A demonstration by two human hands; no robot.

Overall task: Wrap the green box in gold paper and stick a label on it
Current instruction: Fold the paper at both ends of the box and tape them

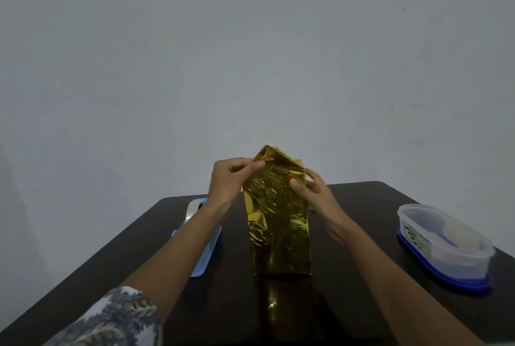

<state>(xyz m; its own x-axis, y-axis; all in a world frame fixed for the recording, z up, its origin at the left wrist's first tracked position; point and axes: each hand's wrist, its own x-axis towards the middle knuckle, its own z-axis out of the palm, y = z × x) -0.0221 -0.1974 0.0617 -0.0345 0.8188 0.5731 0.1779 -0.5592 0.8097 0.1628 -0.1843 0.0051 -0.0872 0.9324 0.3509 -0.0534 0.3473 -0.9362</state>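
Crinkled shiny gold paper (276, 223) stands as a tall block on the dark glossy surface (370, 206); my left grip (232, 177) pinches its peaked top, my right grip (313, 192) clamps its side.

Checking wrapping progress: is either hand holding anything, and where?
Both hold the gold-wrapped box, upright on the table: the left hand pinches the loose paper at its top left corner; the right hand grips its upper right edge.

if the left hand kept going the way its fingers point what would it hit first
The gold paper: the left hand points rightward, and its fingertips pinch the paper's crumpled top flap. Depth beyond that is unclear.
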